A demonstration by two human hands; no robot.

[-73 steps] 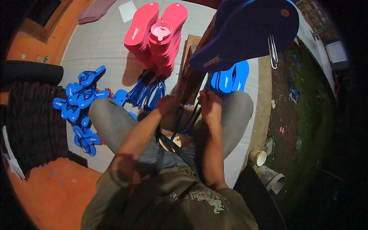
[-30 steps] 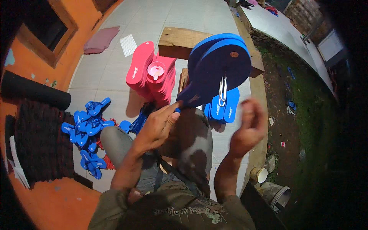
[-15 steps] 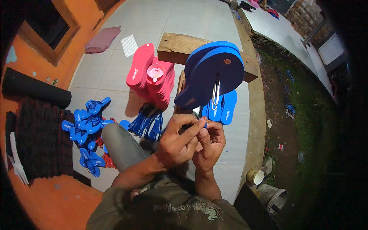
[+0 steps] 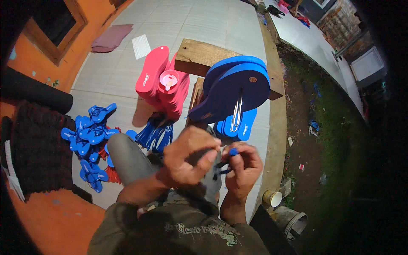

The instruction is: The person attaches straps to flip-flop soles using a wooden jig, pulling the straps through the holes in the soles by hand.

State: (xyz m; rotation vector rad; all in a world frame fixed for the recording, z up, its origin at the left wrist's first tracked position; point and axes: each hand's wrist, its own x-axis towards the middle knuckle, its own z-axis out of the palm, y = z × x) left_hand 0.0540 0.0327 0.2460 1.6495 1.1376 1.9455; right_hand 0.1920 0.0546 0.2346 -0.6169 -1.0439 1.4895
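A pale tiled floor (image 4: 204, 25) fills the upper middle of the view, with an orange wall (image 4: 25, 55) on the left and dark grass (image 4: 335, 127) on the right. A dark mat (image 4: 38, 153) lies at the left, beside a black roll (image 4: 34, 95). On the tiles a wooden bench (image 4: 199, 57) stands ahead of the person's knees. Blue soles (image 4: 233, 91) are stacked upright against it, a bent wire hook (image 4: 236, 114) hanging down their face, and a few more lie flat just behind them. To the left of the bench leans a stack of red soles (image 4: 157, 80) with a small pink funnel-shaped piece (image 4: 168, 79) resting on it. A heap of blue straps (image 4: 91, 136) lies scattered by the left knee (some red bits show among them), and a second bunch (image 4: 156, 134) sits at the foot of the red stack. The hands meet close together above the lap. The left hand (image 4: 191, 159) is curled nearly shut, fingers pinching a dark blue strap (image 4: 221, 168) that runs between the two hands. The right hand (image 4: 242, 170) is also closed around it, thumb and forefinger gripping the strap's round blue plug end (image 4: 233, 151), which pokes up above the knuckles. A white cup (image 4: 273, 198) and a grey bucket (image 4: 291, 221) stand at the lower right.
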